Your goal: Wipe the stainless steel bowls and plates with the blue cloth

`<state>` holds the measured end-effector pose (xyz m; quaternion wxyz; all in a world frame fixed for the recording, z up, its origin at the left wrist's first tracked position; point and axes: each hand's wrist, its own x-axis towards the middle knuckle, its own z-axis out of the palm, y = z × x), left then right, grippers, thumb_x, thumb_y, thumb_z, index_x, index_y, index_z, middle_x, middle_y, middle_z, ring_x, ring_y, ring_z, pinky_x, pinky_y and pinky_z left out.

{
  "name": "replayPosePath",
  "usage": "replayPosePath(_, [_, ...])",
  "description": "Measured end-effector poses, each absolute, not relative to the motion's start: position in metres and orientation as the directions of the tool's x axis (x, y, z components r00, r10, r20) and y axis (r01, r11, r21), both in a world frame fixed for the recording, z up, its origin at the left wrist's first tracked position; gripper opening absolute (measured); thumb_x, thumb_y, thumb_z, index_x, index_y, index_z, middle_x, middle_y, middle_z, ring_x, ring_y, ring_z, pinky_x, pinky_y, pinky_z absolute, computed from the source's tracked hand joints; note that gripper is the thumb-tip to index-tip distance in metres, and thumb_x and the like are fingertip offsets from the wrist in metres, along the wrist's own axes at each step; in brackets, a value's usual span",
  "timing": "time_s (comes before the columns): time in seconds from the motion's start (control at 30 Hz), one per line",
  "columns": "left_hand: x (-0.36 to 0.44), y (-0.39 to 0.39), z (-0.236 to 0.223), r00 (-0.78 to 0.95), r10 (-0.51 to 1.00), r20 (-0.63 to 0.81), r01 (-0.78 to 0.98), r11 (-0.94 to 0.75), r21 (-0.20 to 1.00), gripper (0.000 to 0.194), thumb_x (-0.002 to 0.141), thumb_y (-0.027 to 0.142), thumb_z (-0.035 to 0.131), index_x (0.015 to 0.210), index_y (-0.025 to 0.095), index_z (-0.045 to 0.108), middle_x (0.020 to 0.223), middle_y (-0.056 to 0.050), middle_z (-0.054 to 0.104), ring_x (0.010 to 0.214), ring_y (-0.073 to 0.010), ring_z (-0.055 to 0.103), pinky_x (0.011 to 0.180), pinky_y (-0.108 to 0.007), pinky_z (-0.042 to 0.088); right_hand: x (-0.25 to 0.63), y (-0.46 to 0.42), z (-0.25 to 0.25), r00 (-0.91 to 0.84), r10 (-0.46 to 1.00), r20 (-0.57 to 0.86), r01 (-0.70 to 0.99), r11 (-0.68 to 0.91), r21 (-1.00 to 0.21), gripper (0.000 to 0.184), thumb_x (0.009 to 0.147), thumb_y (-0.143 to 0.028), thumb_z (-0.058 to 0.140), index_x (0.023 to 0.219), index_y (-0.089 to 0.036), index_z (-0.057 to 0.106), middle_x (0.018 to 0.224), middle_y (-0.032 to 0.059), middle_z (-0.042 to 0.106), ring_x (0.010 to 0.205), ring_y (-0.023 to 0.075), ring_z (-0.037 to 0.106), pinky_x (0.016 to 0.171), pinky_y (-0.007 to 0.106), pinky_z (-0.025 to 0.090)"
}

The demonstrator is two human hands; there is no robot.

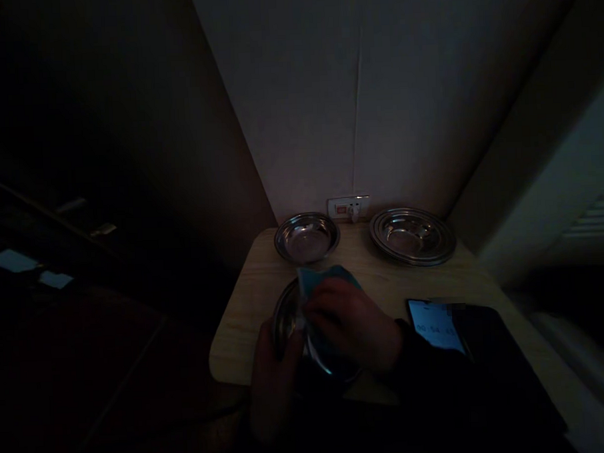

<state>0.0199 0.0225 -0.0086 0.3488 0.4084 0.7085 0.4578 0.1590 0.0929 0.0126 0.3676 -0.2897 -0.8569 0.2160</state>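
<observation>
A shiny metal bowl (284, 314) is held tilted over the front of the small wooden table (237, 336). My left hand (275, 368) grips its near left rim, thumb on the inside. In my right hand (349, 318) is a blue-green cloth (312, 279), bunched under closed fingers and pressed against the bowl's inner side. The right hand and cloth hide much of the bowl's far and right parts. Dim light blurs the finger details.
At the table's back left stands another metal bowl (306, 238). A stack of metal plates (412, 236) sits back right. A lit phone (435, 325) lies beside a dark flat object (497, 351). The wall behind has a socket (348, 207) with a plug and cable.
</observation>
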Motion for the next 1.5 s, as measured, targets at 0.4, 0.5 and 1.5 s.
replayPosePath(0.4, [0.02,0.024,-0.007,-0.416,0.907,-0.067,0.268,0.193,0.944,0.039,0.075,0.049,0.054,0.099,0.018,0.055,0.089,-0.005,0.064,0.084,-0.0225,0.06,0.073,-0.033,0.045,0.158,0.099,0.013,-0.539,0.659,0.525,0.346,0.742,-0.575,0.01,0.082,-0.012,0.057,0.083,-0.015,0.067,0.083,0.0051,0.062,0.08,0.0163,0.057,0.075,0.029,0.048])
replayPosePath(0.5, [0.02,0.023,-0.005,-0.418,0.904,-0.085,0.275,0.215,0.937,0.04,0.075,0.049,0.053,0.1,0.017,0.055,0.091,-0.006,0.064,0.085,-0.0231,0.06,0.075,-0.034,0.045,0.157,0.093,0.012,-0.49,0.7,0.52,0.385,0.709,-0.591,0.012,0.083,-0.011,0.056,0.084,-0.016,0.067,0.084,0.0052,0.062,0.081,0.0167,0.057,0.075,0.029,0.048])
replayPosePath(1.5, [0.015,0.029,-0.031,-0.473,0.854,-0.215,-0.144,0.166,0.976,0.048,0.07,0.05,0.063,0.104,0.017,0.056,0.093,-0.007,0.067,0.084,-0.0203,0.062,0.07,-0.03,0.048,0.151,0.091,-0.033,-0.349,0.689,0.635,0.465,0.716,-0.521,0.014,0.084,-0.013,0.054,0.089,-0.017,0.067,0.087,0.007,0.065,0.082,0.019,0.056,0.076,0.032,0.048])
